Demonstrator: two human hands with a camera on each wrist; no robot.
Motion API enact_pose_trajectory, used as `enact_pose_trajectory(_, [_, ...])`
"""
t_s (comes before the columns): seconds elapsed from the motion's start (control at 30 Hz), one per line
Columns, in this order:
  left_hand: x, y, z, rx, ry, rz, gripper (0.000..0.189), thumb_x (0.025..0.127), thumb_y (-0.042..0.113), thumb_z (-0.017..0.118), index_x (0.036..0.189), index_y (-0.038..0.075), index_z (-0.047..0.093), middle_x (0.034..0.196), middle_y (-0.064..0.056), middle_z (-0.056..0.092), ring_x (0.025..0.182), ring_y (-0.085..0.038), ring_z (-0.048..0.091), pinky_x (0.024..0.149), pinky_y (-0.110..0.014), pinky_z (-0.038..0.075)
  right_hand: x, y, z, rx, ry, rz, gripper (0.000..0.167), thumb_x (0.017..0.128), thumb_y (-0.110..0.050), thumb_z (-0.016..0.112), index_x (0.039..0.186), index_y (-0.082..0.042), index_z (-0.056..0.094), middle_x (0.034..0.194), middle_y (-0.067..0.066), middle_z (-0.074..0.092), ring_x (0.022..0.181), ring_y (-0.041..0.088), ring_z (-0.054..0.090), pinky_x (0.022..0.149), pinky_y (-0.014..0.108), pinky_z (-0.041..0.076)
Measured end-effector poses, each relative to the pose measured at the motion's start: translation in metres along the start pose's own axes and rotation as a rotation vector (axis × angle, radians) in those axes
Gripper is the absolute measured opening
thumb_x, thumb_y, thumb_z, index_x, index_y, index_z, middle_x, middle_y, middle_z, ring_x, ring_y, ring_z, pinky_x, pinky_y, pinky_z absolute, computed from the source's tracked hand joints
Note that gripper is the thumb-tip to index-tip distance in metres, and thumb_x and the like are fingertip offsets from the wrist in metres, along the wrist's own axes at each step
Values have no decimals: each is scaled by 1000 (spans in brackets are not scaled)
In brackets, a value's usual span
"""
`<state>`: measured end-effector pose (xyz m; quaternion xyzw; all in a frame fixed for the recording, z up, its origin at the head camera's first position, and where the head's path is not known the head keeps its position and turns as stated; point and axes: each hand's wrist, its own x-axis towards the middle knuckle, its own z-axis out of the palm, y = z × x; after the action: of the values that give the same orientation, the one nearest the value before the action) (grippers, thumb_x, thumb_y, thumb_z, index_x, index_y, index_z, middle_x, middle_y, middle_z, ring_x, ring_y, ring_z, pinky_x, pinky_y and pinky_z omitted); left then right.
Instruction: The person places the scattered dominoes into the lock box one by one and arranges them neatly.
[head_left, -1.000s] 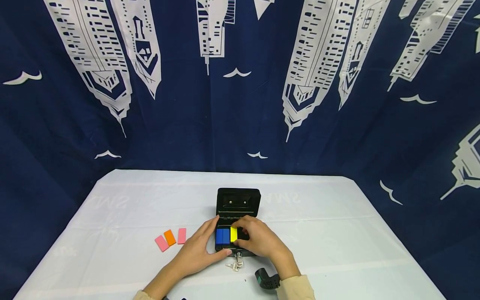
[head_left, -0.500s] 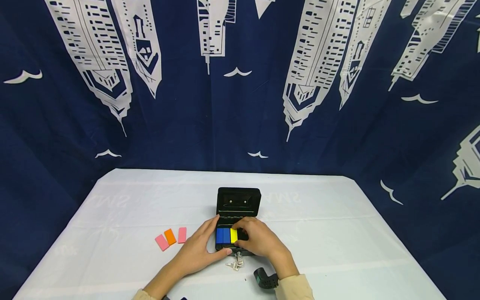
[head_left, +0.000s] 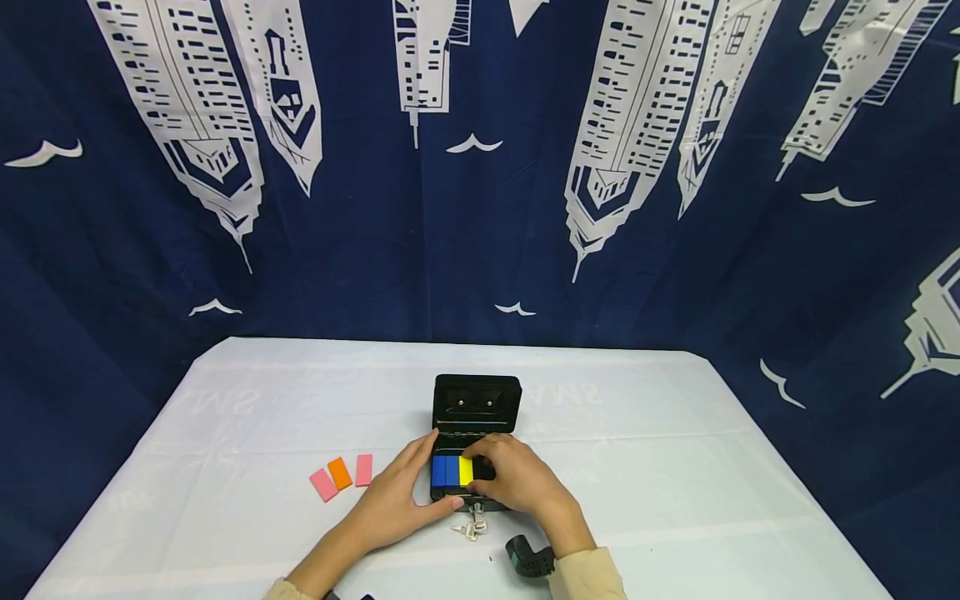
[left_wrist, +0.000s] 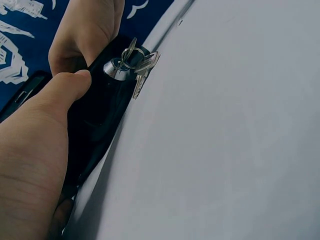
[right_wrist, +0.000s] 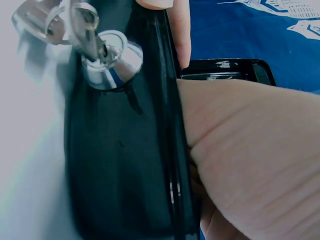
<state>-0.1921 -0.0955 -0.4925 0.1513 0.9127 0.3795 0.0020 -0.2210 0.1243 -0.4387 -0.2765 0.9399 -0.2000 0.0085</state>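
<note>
In the head view a small black cash box (head_left: 477, 417) stands with its lid tipped back. My left hand (head_left: 393, 504) grips the box at its left front corner, fingers along the left side and thumb on the front rim. Inside the box my right hand (head_left: 521, 475) pinches a yellow block (head_left: 466, 471) between thumb and fingers. Two blue blocks (head_left: 452, 471) sit side by side directly left of it. The right part of the interior is hidden by the right hand. A silver lock (right_wrist: 110, 70) with keys (left_wrist: 145, 67) hanging from it projects from the box front.
Left of the box, a pink block (head_left: 324, 486), an orange block (head_left: 340, 473) and another pink block (head_left: 363, 470) lie on the white-covered table (head_left: 675, 467). A black curved object (head_left: 528, 557) is at the right wrist. A navy printed curtain (head_left: 480, 233) hangs behind.
The yellow block has shifted left in my right hand, closing the gap to the blue blocks. My left hand has stayed on the box.
</note>
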Motion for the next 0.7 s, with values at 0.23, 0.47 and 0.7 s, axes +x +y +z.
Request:
enact_pose_trajectory(0.23, [0,0,1,-1,8,9,106,82,75,70,164,23,28,166,-7,35,142,-35,48,106,-62,48,-1,0,-1,8,0,1,42,83,-19,88,121,-11,74,123,5,73,109,23,67,97,45,57])
enact_pose_trajectory(0.47, [0,0,0,0,4,9,107,82,77,69,165,23,28,166,-7,35,141,-35,48,107,-62,47,0,3,-3,63,-13,10,46,84,-22,87,125,-9,72,121,6,72,97,18,66,87,38,59])
enact_pose_trajectory(0.7, [1,0,1,-1,-4,8,107,81,78,67,165,23,27,167,-6,34,142,-36,48,107,-63,47,-1,8,-1,100,-4,1,43,90,-31,81,127,-11,71,121,3,72,98,14,64,87,36,57])
